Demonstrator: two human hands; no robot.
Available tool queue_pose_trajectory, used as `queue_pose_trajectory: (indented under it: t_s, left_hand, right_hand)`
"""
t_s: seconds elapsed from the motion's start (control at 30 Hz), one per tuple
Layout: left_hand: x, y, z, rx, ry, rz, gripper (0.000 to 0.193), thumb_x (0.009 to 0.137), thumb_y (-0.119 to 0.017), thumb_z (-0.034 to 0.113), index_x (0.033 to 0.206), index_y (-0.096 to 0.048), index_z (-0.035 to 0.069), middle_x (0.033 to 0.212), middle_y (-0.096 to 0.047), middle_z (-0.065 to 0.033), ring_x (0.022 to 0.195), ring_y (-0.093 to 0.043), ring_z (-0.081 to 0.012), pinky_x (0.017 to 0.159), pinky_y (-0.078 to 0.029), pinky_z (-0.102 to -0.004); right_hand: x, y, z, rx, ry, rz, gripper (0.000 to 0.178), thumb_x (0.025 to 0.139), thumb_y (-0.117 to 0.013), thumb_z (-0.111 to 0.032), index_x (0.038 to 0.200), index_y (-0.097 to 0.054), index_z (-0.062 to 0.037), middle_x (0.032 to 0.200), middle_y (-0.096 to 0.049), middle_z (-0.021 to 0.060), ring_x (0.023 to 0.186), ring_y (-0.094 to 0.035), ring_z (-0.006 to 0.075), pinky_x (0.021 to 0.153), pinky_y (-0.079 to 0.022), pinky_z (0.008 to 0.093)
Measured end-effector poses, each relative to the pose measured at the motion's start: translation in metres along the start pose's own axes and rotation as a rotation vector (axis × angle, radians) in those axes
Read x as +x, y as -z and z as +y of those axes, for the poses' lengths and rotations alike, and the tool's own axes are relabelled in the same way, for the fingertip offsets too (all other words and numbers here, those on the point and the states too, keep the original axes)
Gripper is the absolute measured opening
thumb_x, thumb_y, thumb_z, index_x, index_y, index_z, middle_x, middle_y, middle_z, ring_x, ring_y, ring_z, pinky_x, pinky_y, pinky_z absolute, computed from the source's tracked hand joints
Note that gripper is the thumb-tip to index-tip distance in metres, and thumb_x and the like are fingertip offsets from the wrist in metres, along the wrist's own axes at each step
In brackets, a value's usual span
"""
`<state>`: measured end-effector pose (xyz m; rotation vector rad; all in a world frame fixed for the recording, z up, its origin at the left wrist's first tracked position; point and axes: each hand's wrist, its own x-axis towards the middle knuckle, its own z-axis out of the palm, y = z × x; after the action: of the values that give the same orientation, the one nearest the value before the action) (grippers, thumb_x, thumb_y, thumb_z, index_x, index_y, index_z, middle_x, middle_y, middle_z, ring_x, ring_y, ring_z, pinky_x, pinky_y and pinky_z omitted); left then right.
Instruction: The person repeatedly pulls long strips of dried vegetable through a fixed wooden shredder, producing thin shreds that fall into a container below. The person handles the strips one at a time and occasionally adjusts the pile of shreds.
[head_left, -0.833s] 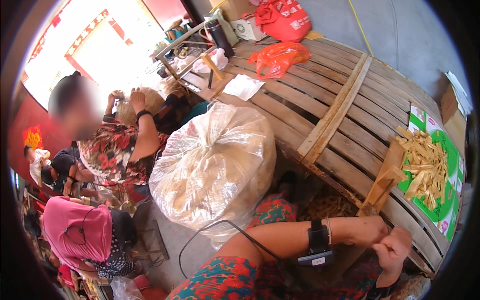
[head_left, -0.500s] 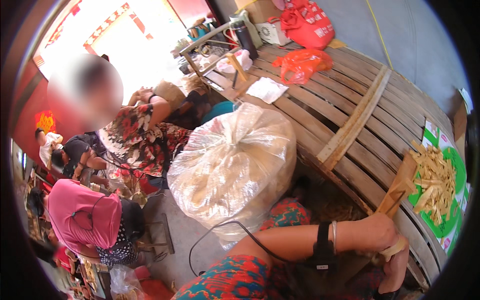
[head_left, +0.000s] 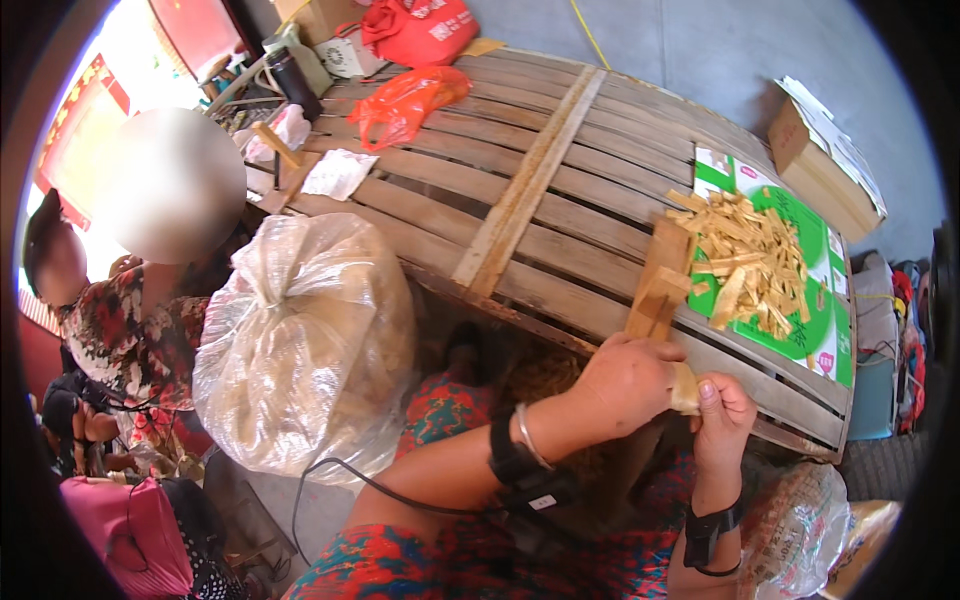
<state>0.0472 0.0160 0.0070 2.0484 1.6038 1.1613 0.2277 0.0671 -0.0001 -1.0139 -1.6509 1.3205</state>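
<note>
My left hand (head_left: 632, 388), with a silver bangle and black strap at its wrist, is closed with a short pale-tan flat strip (head_left: 686, 389) coming out of its fingers. On the strip's other end, my right hand (head_left: 722, 412) pinches with thumb and curled fingers. Just beyond my hands, a wooden board (head_left: 655, 270) with a small block rests at the slatted bench's front edge. Right of that board, a pile of similar tan strips (head_left: 752, 262) lies on a green and white cardboard sheet (head_left: 835, 362). What the strips are made of I cannot tell.
A big clear plastic sack (head_left: 305, 340) of tan material stands left of my knees. The slatted wooden bench (head_left: 440, 160) carries a red plastic bag (head_left: 412, 100), white paper (head_left: 340, 174) and a dark flask (head_left: 292, 82). Co-workers sit at the left. A cardboard box (head_left: 825, 160) stands against the wall.
The view has swung right, so the bench, sack and co-workers appear further left. My hands show more fully, and the strip is plainly visible between them.
</note>
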Motion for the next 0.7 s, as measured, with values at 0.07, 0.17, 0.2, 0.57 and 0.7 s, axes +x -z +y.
queue_pose_trajectory:
  t_s: [0.07, 0.17, 0.2, 0.57, 0.7]
  left_hand:
    - [-0.002, -0.002, -0.001, 0.064, -0.011, -0.075, 0.017, 0.077, -0.060, 0.015, 0.088, -0.068, 0.004, 0.110, -0.066, -0.0122, 0.096, -0.063, -0.0270, 0.081, -0.045, -0.0413]
    - [-0.003, -0.002, 0.001, 0.107, -0.047, -0.065, 0.013, 0.077, -0.060, 0.013, 0.081, -0.065, 0.002, 0.107, -0.066, -0.0112, 0.095, -0.062, -0.0276, 0.080, -0.044, -0.0405]
    - [-0.002, 0.000, 0.002, 0.067, -0.090, -0.050, 0.012, 0.076, -0.060, 0.012, 0.079, -0.064, 0.001, 0.106, -0.066, -0.0112, 0.095, -0.062, -0.0276, 0.080, -0.045, -0.0404]
    - [0.000, 0.031, -0.014, -1.132, 0.153, 0.163, 0.007, 0.085, -0.061, -0.004, 0.087, -0.068, -0.005, 0.108, -0.065, -0.0136, 0.103, -0.061, -0.0230, 0.091, -0.047, -0.0338]
    - [-0.004, 0.030, -0.027, -1.019, 0.236, 0.243, 0.008, 0.086, -0.063, -0.001, 0.093, -0.066, -0.004, 0.101, -0.066, -0.0106, 0.098, -0.062, -0.0192, 0.086, -0.049, -0.0314]
  right_hand:
    - [0.001, -0.002, -0.007, -0.081, 0.000, -0.143, 0.022, 0.095, -0.058, -0.021, 0.087, -0.062, -0.0008, 0.068, -0.057, 0.0010, 0.054, -0.049, 0.0073, 0.048, -0.038, 0.0240]
    - [0.002, -0.005, -0.008, -0.546, 0.269, -0.255, 0.022, 0.093, -0.058, -0.019, 0.086, -0.060, 0.0016, 0.064, -0.052, 0.0085, 0.059, -0.054, 0.0144, 0.054, -0.043, 0.0330]
    - [0.002, -0.004, -0.007, -0.525, 0.231, -0.288, 0.020, 0.093, -0.055, -0.017, 0.086, -0.060, 0.0018, 0.065, -0.050, 0.0094, 0.058, -0.051, 0.0150, 0.054, -0.042, 0.0331]
    - [-0.001, -0.004, -0.008, 0.641, -0.480, -0.495, 0.040, 0.097, -0.052, -0.038, 0.081, -0.059, -0.0027, 0.055, -0.036, -0.0071, 0.047, -0.026, 0.0037, 0.044, -0.020, 0.0221]
    - [0.008, -0.006, -0.009, 0.559, -0.523, -0.448, 0.037, 0.097, -0.055, -0.032, 0.071, -0.053, -0.0046, 0.056, -0.037, -0.0045, 0.048, -0.027, 0.0056, 0.045, -0.023, 0.0239]
